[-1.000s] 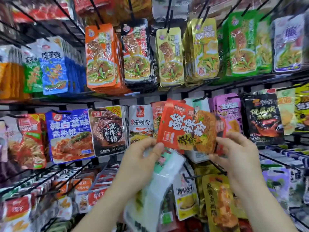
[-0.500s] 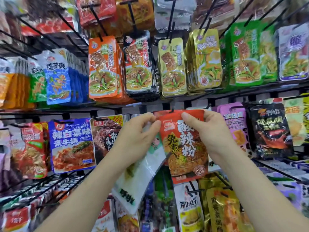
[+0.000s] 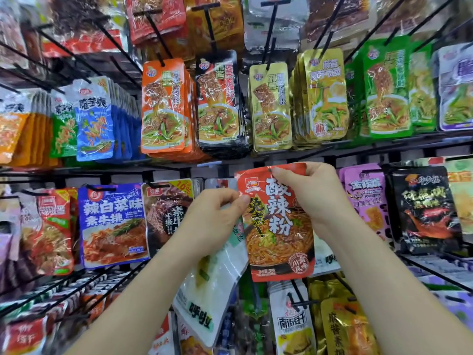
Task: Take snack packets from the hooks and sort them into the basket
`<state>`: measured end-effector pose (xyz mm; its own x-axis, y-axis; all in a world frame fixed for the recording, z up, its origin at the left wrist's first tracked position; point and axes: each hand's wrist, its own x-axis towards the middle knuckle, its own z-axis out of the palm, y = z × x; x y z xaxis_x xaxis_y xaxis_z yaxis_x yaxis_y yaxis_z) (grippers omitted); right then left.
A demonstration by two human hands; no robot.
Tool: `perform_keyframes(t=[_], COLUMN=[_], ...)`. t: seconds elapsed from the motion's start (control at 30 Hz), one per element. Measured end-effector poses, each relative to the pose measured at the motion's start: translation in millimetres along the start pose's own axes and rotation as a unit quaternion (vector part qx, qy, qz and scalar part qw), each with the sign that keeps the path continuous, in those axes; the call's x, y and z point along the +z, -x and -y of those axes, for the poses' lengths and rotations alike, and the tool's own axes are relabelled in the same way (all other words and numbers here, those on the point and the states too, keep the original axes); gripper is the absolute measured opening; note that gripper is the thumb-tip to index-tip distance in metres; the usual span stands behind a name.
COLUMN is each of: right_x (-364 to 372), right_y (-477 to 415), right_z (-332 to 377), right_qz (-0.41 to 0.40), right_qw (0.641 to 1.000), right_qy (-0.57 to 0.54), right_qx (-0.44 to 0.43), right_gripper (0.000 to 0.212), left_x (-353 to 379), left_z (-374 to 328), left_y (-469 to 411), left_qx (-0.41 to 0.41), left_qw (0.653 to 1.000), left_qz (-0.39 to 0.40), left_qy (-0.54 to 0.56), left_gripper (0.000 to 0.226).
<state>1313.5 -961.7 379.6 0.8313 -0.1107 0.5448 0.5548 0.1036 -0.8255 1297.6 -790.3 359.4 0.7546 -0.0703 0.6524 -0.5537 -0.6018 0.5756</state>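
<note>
A wall of black wire hooks [image 3: 269, 34] fills the view, crowded with hanging snack packets. At the far left edge the packets are blurred and cut off, their print unreadable. Right of them, on the middle row, hang a blue packet [image 3: 112, 221] and a dark packet [image 3: 167, 213]; the left hand covers the dark one's right side.

The left hand [image 3: 215, 221] reaches up from the near edge, thumb and forefinger pinching the left edge of a red packet [image 3: 279, 226]. A white packet [image 3: 212, 290] hangs tilted beneath this hand. Its top is hidden behind the palm, so how it is held cannot be made out.

The red packet sits upright at centre, in front of the middle row, between both hands. The right hand [image 3: 314, 196] grips its top right corner, fingers curled over the upper edge. Whether the packet hangs on a hook is hidden by those fingers.

Further right hang a purple packet [image 3: 363, 196], partly behind the right wrist, and a black packet [image 3: 425, 208]. Packets at the right edge are cut off.
</note>
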Motion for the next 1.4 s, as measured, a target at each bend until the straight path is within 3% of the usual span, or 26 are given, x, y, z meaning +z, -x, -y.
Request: perform_keyframes(t=[0.17,0.27,0.37,0.43,0.53,0.67,0.77,0.93,1.07,1.13,1.2,1.23,1.27,1.33,1.4], right_x=[-2.2,0.6,-0.8,-4.3,-10.3,-12.2,-4.8,3.9,8.6,8.0,3.5,2.3,1.9,1.5,2.0], right_y=[0.4,-0.6,2.3,7.5,14.8,8.1,-2.1,-12.3,-5.3,6.4,27.7,43.2,59.0,83.5,96.5], right_z=[-1.8,-6.6,-6.2,-7.5,-12.6,-23.8,-34.9,-50.9,-52.2,-46.7,-38.0,-31.3,-24.6,-21.0,-27.3], right_qz=[0.017,-0.019,-0.06,-0.032,0.01,-0.013,-0.043,-0.112,-0.149,-0.148,-0.081,-0.015,0.065,0.175,0.188], right_qw=[0.999,1.0,0.99,0.981,0.959,0.943,0.917,0.845,0.812,0.83,0.919,0.969,0.99,0.98,0.98], right_qy=[-0.016,0.019,0.102,0.161,0.259,0.297,0.361,0.477,0.524,0.495,0.354,0.235,0.121,0.033,0.018], right_qx=[0.033,-0.003,-0.072,-0.098,-0.115,-0.149,-0.167,-0.215,-0.211,-0.212,-0.151,-0.074,0.011,0.087,0.068], right_gripper=[0.012,0.008,0.03,0.042,0.054,0.046,0.044,0.048,0.056,0.054,0.045,0.046,0.051,0.057,0.052], left_x=[-3.5,-4.2,-1.2,2.1,4.0,-6.9,-14.9,-18.8,-22.0,-23.1,-21.5,-20.2,-18.7,-12.4,-4.2], left_z=[-4.0,-4.4,0.8,5.0,9.7,11.7,12.9,8.4,14.7,17.5,20.1,21.2,21.5,19.0,14.9], left_y=[-0.9,-1.7,-4.1,-5.6,-4.8,9.0,22.1,41.8,45.7,48.5,51.1,52.7,54.3,57.9,62.3], left_qx=[-0.002,-0.01,-0.024,-0.025,-0.029,-0.05,-0.049,-0.024,0.005,0.002,0.001,0.009,0.02,0.036,0.045], left_qw=[1.0,0.999,0.998,0.998,0.996,0.995,0.997,0.998,0.993,0.99,0.985,0.983,0.981,0.973,0.96], left_qz=[0.013,0.014,0.01,0.002,-0.018,-0.033,-0.049,0.0,0.015,0.019,0.007,-0.008,-0.023,-0.043,-0.068], left_qy=[-0.027,-0.044,-0.056,-0.066,-0.078,-0.082,-0.023,0.059,0.113,0.139,0.171,0.182,0.192,0.225,0.267], left_gripper=[0.043,0.045,0.045,0.045,0.033,0.006,0.022,0.045,0.051,0.056,0.053,0.051,0.05,0.049,0.05])
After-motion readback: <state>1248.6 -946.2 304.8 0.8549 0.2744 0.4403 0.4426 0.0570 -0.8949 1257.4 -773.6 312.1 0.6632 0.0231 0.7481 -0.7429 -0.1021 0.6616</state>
